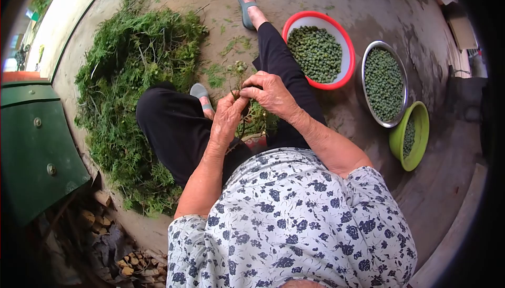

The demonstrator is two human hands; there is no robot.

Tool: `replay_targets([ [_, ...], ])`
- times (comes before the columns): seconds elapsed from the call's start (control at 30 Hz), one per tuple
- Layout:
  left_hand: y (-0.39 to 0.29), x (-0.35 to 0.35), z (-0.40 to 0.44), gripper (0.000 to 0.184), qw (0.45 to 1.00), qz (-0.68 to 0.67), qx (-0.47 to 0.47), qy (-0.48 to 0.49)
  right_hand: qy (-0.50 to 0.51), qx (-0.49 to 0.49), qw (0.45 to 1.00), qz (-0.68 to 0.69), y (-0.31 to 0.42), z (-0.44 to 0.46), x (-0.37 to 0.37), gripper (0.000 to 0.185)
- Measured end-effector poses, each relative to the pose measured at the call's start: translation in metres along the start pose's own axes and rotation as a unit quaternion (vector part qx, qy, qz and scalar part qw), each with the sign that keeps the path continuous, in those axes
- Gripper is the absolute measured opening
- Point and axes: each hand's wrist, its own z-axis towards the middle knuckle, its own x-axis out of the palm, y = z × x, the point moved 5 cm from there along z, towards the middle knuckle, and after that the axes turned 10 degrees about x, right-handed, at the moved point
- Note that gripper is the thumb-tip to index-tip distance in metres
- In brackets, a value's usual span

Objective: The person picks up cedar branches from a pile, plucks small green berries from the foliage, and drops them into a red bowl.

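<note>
Between my knees I hold a conifer sprig (238, 69) with small pale-green cones near its top. My left hand (227, 119) is closed around its stem, the fingers pinched together. Right beside those fingertips, my right hand (272, 96) is closed in a pinch at the same sprig; the exact spot under its thumb is hidden. More green foliage (258, 119) shows below my hands, partly covered by them. To my right, a red-rimmed white basin (347, 59) contains many round green cones.
Further right stand a steel bowl (404, 85) of green cones and a tilted lime-green bowl (421, 140) with fewer. A large heap of cut conifer branches (126, 77) lies left of my legs. Chopped firewood (134, 261) and a dark green panel (39, 146) are at lower left.
</note>
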Motion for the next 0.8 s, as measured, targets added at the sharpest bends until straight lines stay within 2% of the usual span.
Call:
replay_targets([
  [0.07, 0.0, 0.0, -0.001, 0.019, 1.0, 0.002, 0.009, 0.003, -0.002, -0.022, 1.0, -0.02, 0.001, -0.001, -0.001, 0.019],
  [0.1, -0.001, 0.001, 0.0, 0.019, 1.0, 0.004, 0.019, 0.006, 0.047, 0.087, 0.992, 0.082, -0.007, 0.0, 0.001, 0.019],
  [0.13, 0.0, 0.001, 0.0, 0.019, 1.0, 0.003, 0.019, 0.006, 0.094, 0.194, 0.959, 0.182, -0.015, -0.002, 0.004, 0.018],
  [0.17, 0.006, 0.0, 0.0, 0.019, 0.996, -0.085, -0.013, -0.008, 0.094, 0.194, 0.959, 0.182, -0.021, 0.0, 0.002, 0.018],
  [0.2, 0.009, 0.0, 0.0, 0.019, 0.984, -0.173, -0.043, -0.023, 0.07, 0.206, 0.923, 0.317, -0.035, 0.004, -0.004, 0.017],
  [0.23, 0.008, -0.001, 0.001, 0.019, 0.984, -0.173, -0.043, -0.024, 0.044, 0.213, 0.869, 0.445, -0.044, 0.007, -0.014, 0.018],
  [0.37, 0.01, -0.005, 0.0, 0.018, 0.967, -0.226, -0.083, -0.079, -0.103, 0.174, 0.862, 0.466, -0.075, 0.017, -0.088, 0.015],
  [0.43, 0.011, -0.004, 0.001, 0.018, 0.962, -0.243, -0.086, -0.093, -0.192, 0.176, 0.871, 0.417, -0.099, 0.016, -0.13, 0.019],
  [0.53, 0.004, -0.001, 0.003, 0.023, 0.965, -0.253, -0.043, -0.057, -0.249, 0.174, 0.881, 0.363, -0.125, 0.016, -0.174, 0.03],
  [0.6, 0.002, 0.001, 0.002, 0.026, 0.97, -0.239, -0.039, -0.039, -0.361, 0.227, 0.869, 0.252, -0.127, 0.005, -0.197, 0.04],
  [0.63, 0.001, 0.002, 0.002, 0.026, 0.97, -0.238, -0.038, -0.038, -0.362, 0.226, 0.868, 0.253, -0.13, 0.006, -0.203, 0.04],
  [0.7, 0.001, 0.004, 0.002, 0.022, 0.966, -0.246, -0.053, -0.051, -0.413, 0.234, 0.877, 0.071, -0.134, 0.004, -0.221, 0.043],
  [0.73, -0.001, 0.005, 0.002, 0.022, 0.967, -0.245, -0.053, -0.049, -0.414, 0.225, 0.881, 0.046, -0.139, 0.007, -0.225, 0.036],
  [0.77, -0.005, 0.006, 0.001, 0.02, 0.971, -0.231, -0.043, -0.032, -0.416, 0.226, 0.88, 0.047, -0.149, 0.011, -0.224, 0.036],
  [0.8, -0.007, 0.008, 0.001, 0.019, 0.975, -0.217, -0.034, -0.014, -0.426, 0.173, 0.888, -0.012, -0.142, 0.015, -0.22, 0.032],
])
